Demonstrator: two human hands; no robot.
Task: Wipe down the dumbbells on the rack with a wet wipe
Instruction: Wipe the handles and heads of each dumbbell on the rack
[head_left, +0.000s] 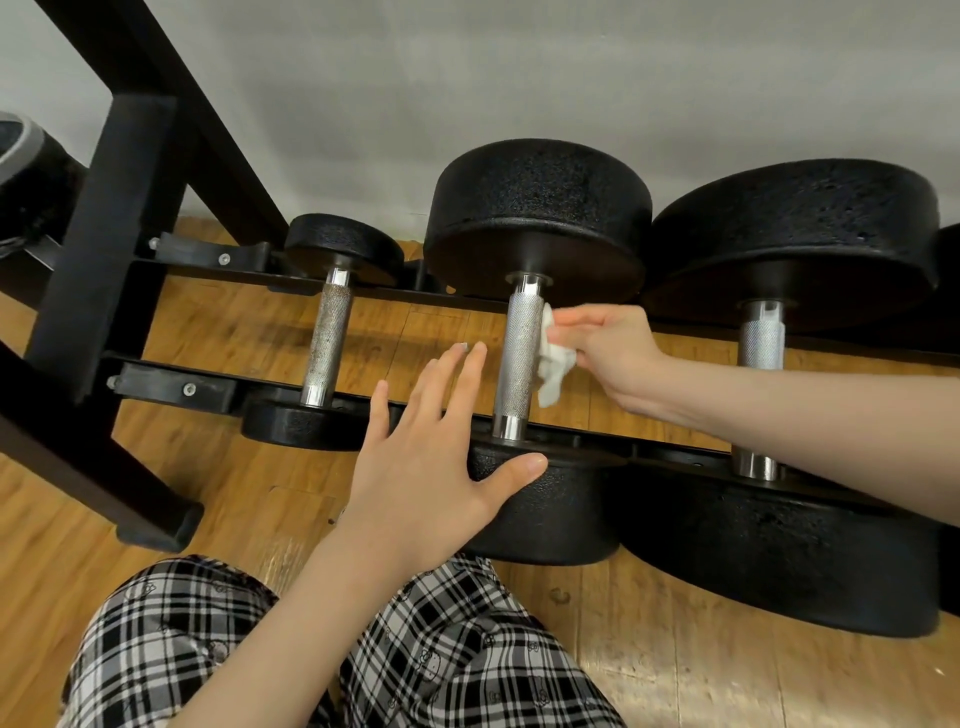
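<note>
The right hand (608, 353) pinches a crumpled white wet wipe (553, 364) against the knurled steel handle (519, 358) of the middle black round-headed dumbbell (540, 218), which rests on the black steel rack (98, 249). The left hand (421, 457), fingers straight, steadies the near head. Wrapping the wipe fully around the handle and stroking along its length should clean best.

Black dumbbell heads (537, 208), silver knurled handles (519, 358), white wipe (553, 364), black-and-white plaid trousers (171, 639)
</note>
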